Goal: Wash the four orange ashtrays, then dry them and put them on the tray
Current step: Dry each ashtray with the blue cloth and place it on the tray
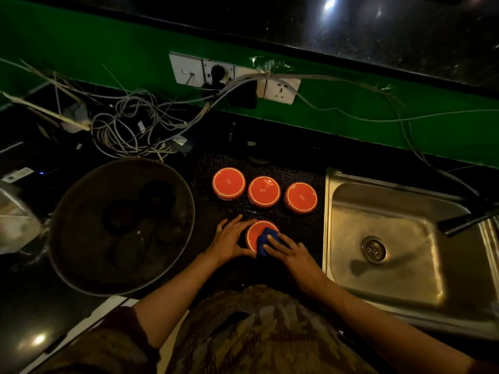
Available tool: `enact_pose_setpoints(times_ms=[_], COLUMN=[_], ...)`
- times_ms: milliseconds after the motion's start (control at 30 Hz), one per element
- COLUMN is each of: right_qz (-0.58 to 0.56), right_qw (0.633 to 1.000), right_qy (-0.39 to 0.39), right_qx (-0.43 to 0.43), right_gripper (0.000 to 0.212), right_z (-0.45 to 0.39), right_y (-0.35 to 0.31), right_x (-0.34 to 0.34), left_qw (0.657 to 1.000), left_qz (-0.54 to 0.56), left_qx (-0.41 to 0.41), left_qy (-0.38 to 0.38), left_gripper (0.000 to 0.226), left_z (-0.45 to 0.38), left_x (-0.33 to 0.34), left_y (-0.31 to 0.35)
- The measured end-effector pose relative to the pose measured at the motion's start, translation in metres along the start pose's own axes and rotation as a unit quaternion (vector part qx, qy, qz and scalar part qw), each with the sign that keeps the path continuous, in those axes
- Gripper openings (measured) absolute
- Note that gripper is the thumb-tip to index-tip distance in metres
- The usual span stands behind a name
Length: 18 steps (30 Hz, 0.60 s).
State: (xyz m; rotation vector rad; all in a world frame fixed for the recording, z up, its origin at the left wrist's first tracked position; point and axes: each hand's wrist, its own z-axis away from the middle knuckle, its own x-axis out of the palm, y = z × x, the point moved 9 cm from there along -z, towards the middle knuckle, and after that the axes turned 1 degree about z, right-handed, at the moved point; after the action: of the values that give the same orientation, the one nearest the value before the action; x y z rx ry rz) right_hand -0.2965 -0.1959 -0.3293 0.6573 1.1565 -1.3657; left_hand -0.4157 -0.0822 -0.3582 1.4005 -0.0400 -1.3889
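Three orange ashtrays stand upside down in a row on a black dotted tray point(302, 228): the left ashtray point(228, 183), the middle ashtray point(263, 191), the right ashtray point(301, 197). A fourth orange ashtray point(256, 234) sits nearer me on the same tray. My left hand point(229, 240) holds its left side with thumb and fingers round the rim. My right hand point(289, 252) presses a blue cloth point(266, 240) onto its right part, fingers laid over the cloth.
A steel sink point(386, 238) with a drain lies right of the tray, a dark tap spout point(467, 220) over it. A large round metal basin point(121, 228) holding dark items sits on the left. Tangled cables point(129, 122) and wall sockets point(235, 76) run along the green back wall.
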Motion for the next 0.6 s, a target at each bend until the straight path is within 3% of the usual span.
enact_pose_setpoints(times_ms=[167, 333, 500, 600], right_qz=[0.008, -0.018, -0.032, -0.019], right_qw=[0.998, 0.996, 0.999, 1.000], right_qy=[0.008, 0.047, 0.022, 0.022], right_qx=[0.056, 0.079, 0.002, 0.007], right_gripper=[0.068, 0.046, 0.062, 0.066], right_z=[-0.013, -0.032, -0.013, 0.003], right_y=[0.006, -0.020, -0.022, -0.013], right_x=[-0.024, -0.029, -0.010, -0.014], left_qw=[0.999, 0.999, 0.997, 0.996], left_qz=[0.028, 0.038, 0.067, 0.082], left_qx=[-0.016, -0.030, -0.018, -0.019], left_qy=[-0.007, -0.006, -0.020, -0.017], left_gripper=[0.106, 0.107, 0.096, 0.099], left_z=[-0.001, -0.002, -0.004, -0.003], left_x=[0.001, 0.002, 0.008, 0.008], left_y=[-0.001, -0.001, -0.007, -0.007])
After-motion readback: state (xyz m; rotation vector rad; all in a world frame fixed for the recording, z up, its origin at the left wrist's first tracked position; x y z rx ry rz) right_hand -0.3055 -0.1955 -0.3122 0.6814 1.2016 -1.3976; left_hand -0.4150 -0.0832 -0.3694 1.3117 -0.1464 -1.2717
